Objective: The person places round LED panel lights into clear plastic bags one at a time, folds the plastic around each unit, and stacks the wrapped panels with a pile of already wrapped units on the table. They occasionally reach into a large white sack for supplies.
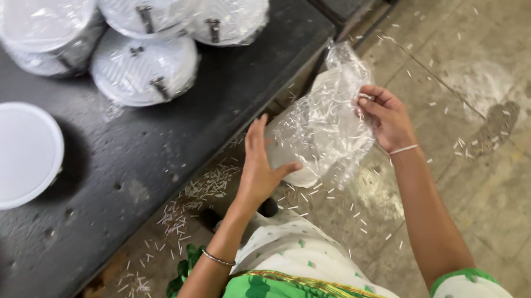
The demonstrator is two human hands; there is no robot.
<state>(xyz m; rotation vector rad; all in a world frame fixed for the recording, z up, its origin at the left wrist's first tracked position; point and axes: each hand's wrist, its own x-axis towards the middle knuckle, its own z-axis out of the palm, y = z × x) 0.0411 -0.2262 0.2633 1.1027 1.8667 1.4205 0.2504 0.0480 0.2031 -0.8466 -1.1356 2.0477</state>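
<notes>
A clear crinkled plastic bag point(331, 111) hangs over the floor beside the table edge, with a round white disc point(287, 160) partly inside its lower end. My right hand point(385, 119) pinches the bag's upper right edge. My left hand point(260, 163) cups the white disc from the left, thumb under it and fingers spread upward.
The dark table point(146, 156) carries several bagged round white lamps point(143, 66) at the back and a bare white disc point(5, 155) at the left, another at the far left edge. Small white slivers litter the tiled floor point(511, 141) and table front.
</notes>
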